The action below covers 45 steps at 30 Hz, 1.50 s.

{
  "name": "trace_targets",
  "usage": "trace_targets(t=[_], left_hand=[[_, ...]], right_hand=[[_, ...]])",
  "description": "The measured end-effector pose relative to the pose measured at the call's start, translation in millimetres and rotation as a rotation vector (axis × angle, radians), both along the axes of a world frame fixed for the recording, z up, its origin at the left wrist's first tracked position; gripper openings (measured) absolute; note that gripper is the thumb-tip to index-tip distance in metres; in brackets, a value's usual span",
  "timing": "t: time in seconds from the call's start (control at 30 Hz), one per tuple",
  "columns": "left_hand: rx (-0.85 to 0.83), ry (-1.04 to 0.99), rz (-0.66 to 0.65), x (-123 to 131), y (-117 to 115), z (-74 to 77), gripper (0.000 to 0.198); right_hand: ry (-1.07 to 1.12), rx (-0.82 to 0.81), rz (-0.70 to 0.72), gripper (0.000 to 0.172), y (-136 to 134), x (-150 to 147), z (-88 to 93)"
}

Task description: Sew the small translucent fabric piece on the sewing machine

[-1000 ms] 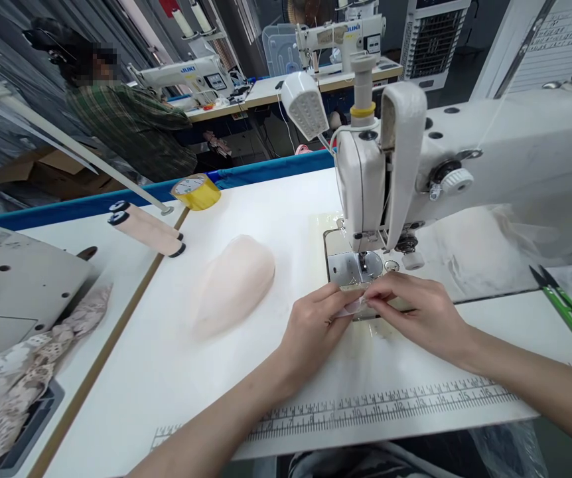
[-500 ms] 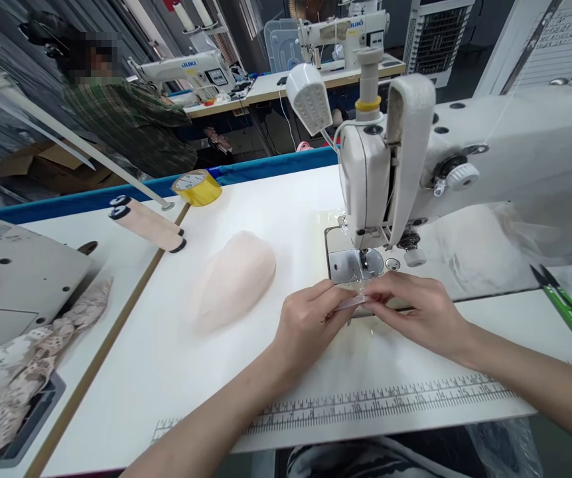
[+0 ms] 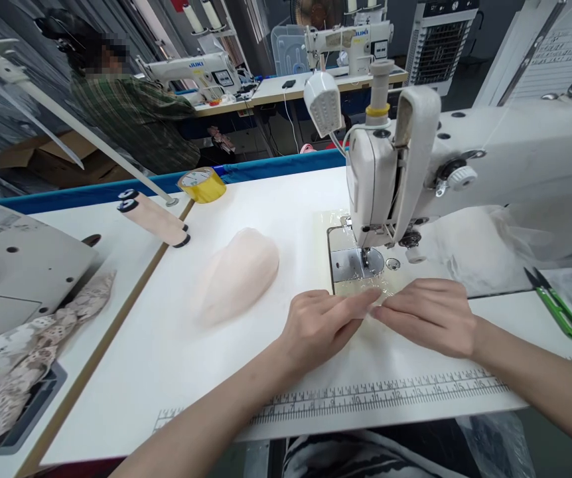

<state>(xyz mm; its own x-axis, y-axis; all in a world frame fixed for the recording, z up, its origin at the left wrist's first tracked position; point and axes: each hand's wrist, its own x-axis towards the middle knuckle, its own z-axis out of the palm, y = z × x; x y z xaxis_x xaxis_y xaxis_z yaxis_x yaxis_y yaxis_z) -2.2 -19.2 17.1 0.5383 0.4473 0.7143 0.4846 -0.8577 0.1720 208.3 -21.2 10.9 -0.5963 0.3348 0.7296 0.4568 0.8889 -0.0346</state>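
In front of the sewing machine's needle plate, my two hands meet at a small sheer whitish strip, mostly hidden by fingers. My left hand pinches it from the left, with the index finger stretched along it. From the right, my right hand holds the other end between thumb and fingers. The presser foot of the white sewing machine stands just beyond my fingertips. Left of my hands, a pale pink sheer cup-shaped piece lies on the white table.
Green thread snips and sheer white fabric lie right. Yellow tape and pinkish thread spools sit at the back left. Lace lies far left. A printed ruler runs along the front edge. Another person sits beyond.
My hands have come slightly nearer to me with the strip, away from the presser foot. My left index finger now reaches further along it. The view has shifted a little.
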Motion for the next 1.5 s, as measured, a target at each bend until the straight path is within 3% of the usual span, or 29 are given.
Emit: trace_targets(t=[0.17, 0.23, 0.3, 0.4, 0.47, 0.6, 0.67, 0.7, 0.83, 0.97, 1.07, 1.33, 1.5], left_hand=[[-0.018, -0.052, -0.004, 2, -4, 2.4, 0.012], [-0.049, -0.051, 0.007, 3, -11, 11.0, 0.008], [-0.188, 0.01, 0.017, 2, -19, 23.7, 0.008], [-0.542, 0.153, 0.026, 1, -26, 39.1, 0.01], [-0.654, 0.212, 0.056, 3, -22, 38.7, 0.012], [-0.621, 0.285, 0.2, 7, 1, 16.1, 0.029], [-0.595, 0.299, 0.288, 9, 10, 5.8, 0.017], [-0.574, 0.3, 0.319, 10, 13, 2.7, 0.011], [-0.309, 0.295, 0.353, 10, 12, 0.7, 0.047], [0.002, 0.35, 0.291, 11, 1, -1.5, 0.029], [0.123, 0.41, 0.257, 12, -7, -6.2, 0.029], [0.005, 0.485, 0.219, 9, -11, -6.3, 0.026], [-0.087, 0.457, 0.168, 6, -1, -4.2, 0.027]], right_hand=[[-0.065, 0.113, 0.029, 0.022, -4, 2, 9.3], [-0.058, 0.161, 0.056, 0.021, -9, 2, 16.8], [-0.042, 0.113, 0.065, 0.019, -16, 1, 25.3], [-0.031, -0.207, 0.045, 0.012, -24, -2, 33.4], [-0.012, -0.465, 0.005, 0.01, -22, -5, 31.1], [-0.005, -0.799, -0.169, 0.011, 0, -11, 11.7], [-0.002, -0.858, -0.256, 0.011, 12, -13, 2.6], [0.002, -0.861, -0.295, 0.011, 17, -13, -0.5], [-0.046, -0.784, -0.412, 0.013, 26, -15, -5.5], [-0.032, -0.763, -0.446, 0.014, 27, -16, -7.7], [-0.011, -0.796, -0.444, 0.013, 29, -16, -9.9], [-0.011, -0.721, -0.459, 0.014, 37, -10, -10.1], [-0.158, -0.364, -0.367, 0.024, 28, -2, -8.3]])
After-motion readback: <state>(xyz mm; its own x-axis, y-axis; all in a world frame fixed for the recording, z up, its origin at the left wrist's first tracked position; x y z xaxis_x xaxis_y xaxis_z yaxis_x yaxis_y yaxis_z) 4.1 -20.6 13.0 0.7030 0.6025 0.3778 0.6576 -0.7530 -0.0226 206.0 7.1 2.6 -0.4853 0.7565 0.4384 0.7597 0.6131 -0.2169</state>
